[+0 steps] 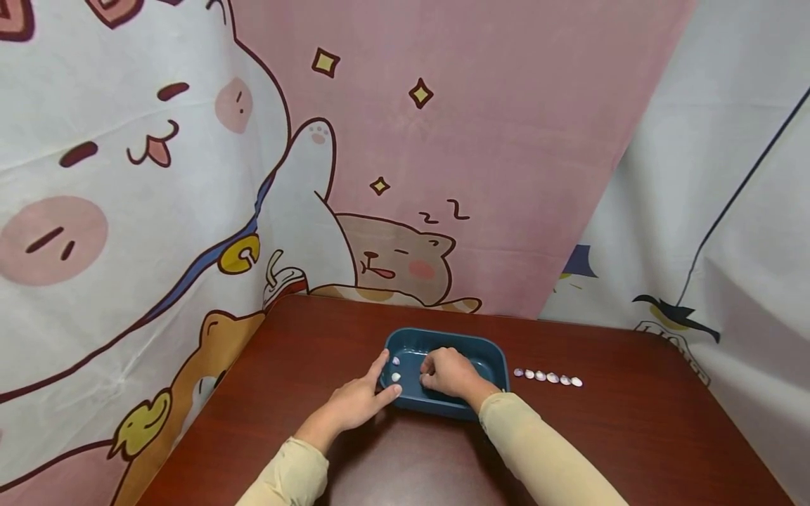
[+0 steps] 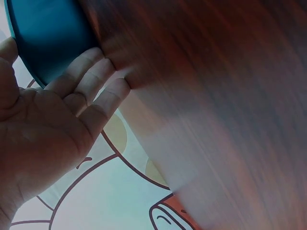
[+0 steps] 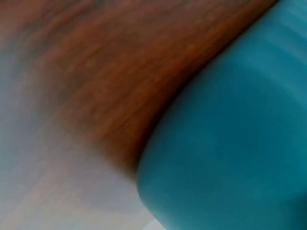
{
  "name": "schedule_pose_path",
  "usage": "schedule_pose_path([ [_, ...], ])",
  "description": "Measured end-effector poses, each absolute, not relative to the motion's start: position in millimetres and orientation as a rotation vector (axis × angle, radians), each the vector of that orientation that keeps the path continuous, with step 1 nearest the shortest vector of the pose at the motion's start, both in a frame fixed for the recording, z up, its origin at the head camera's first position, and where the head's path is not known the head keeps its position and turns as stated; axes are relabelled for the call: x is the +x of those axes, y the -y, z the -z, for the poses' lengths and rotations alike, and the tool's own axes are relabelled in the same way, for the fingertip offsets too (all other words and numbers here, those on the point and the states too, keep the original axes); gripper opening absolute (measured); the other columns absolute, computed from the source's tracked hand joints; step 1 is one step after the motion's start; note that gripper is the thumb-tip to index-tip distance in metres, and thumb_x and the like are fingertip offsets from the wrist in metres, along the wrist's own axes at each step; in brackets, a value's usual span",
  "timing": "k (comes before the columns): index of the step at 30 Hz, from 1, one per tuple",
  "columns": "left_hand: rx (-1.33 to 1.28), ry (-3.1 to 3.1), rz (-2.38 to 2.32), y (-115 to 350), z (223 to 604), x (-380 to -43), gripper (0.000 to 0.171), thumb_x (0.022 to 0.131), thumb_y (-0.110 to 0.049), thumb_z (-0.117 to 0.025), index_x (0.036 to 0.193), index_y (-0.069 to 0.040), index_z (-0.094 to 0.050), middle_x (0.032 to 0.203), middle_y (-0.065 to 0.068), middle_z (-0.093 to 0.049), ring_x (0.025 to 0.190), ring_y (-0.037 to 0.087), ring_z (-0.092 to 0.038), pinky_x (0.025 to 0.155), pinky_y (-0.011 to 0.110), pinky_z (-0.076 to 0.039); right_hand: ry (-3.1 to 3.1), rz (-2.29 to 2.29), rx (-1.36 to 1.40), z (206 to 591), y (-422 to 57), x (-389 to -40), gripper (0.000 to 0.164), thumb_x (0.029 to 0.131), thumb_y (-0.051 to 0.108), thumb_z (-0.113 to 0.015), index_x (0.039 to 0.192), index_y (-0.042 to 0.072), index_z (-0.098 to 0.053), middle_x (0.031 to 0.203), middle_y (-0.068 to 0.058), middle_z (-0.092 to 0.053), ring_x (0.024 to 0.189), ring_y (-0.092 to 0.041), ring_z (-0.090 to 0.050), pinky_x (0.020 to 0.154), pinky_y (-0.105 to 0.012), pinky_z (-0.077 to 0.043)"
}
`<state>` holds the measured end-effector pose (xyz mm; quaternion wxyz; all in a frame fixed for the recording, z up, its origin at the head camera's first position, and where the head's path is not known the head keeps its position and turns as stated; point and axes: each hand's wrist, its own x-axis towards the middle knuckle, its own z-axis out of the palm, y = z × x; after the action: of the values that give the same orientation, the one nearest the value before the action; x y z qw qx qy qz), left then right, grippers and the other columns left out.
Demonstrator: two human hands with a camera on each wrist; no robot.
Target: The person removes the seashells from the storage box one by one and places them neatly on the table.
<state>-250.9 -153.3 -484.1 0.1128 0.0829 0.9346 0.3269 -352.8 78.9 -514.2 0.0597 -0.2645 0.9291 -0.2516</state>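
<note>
A dark blue-green rectangular tub (image 1: 425, 403) stands on the table in the head view. My left hand (image 1: 358, 400) rests against its left end, fingers fairly straight along the outside and thumb near the front corner. The left wrist view shows that hand (image 2: 53, 115) with its fingertips by the tub's wall (image 2: 53, 33). Inside the tub, near the left end, lie a purplish shell (image 1: 396, 361) and a white shell (image 1: 396, 377). Reaching over the front right of the tub, my right hand (image 1: 452, 372) has bent fingers low inside; its fingertips are hidden, so any held thing cannot be seen.
To the right of the tub, a row of several small purple and white shells (image 1: 553, 377) lies on the reddish-brown table (image 1: 633, 422). Cartoon-printed cloth (image 1: 481, 140) hangs behind and at both sides. In the right wrist view, the tub's outer wall (image 3: 230, 143) fills the right.
</note>
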Motion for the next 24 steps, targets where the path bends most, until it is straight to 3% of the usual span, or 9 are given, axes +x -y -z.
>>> schedule_pose_path([
  [4,0.239,-2.730,-0.964,153,483,-251,0.089,0.105,-0.059,-0.058,0.173,-0.023,-0.015,0.144,0.022,-0.066,0.105,0.030,-0.069,0.099,0.064,-0.053,-2.796,0.752,-0.768,511,-79,-351,0.011,0.091,0.016,-0.083,0.099,0.010,-0.082,0.091,0.000,-0.077,0.076,-0.012,-0.062,0.079,-0.038,-0.060],
  [7,0.234,-2.725,-0.967,153,483,-251,0.088,0.105,-0.059,-0.058,0.173,-0.024,-0.015,0.144,0.022,-0.066,0.105,0.030,-0.068,0.100,0.064,-0.053,-2.811,0.747,-0.776,506,-83,-350,0.011,0.090,0.017,-0.084,0.099,0.011,-0.082,0.090,0.002,-0.076,0.076,-0.011,-0.062,0.077,-0.037,-0.060],
  [13,0.227,-2.745,-0.968,153,482,-251,0.087,0.105,-0.057,-0.059,0.173,-0.024,-0.016,0.159,0.022,-0.055,0.130,0.043,-0.066,0.109,0.071,-0.047,-2.905,0.831,-0.848,479,-112,-353,0.016,0.093,0.019,-0.081,0.106,0.009,-0.081,0.093,0.002,-0.078,0.081,-0.009,-0.067,0.078,-0.036,-0.061],
  [17,0.245,-2.763,-0.950,152,482,-251,0.087,0.105,-0.057,-0.059,0.173,-0.022,-0.017,0.158,0.022,-0.056,0.131,0.044,-0.065,0.109,0.070,-0.047,-2.990,0.921,-0.823,457,-155,-356,0.018,0.094,0.019,-0.080,0.107,0.009,-0.080,0.094,0.000,-0.078,0.084,-0.011,-0.069,0.075,-0.034,-0.059],
  [24,0.233,-2.754,-0.953,150,482,-250,0.087,0.106,-0.056,-0.059,0.173,-0.022,-0.016,0.160,0.022,-0.054,0.134,0.046,-0.063,0.110,0.071,-0.046,-3.129,1.009,-0.444,446,-269,-361,0.020,0.097,0.025,-0.077,0.109,0.010,-0.080,0.095,-0.005,-0.078,0.082,-0.016,-0.066,0.073,-0.034,-0.053],
])
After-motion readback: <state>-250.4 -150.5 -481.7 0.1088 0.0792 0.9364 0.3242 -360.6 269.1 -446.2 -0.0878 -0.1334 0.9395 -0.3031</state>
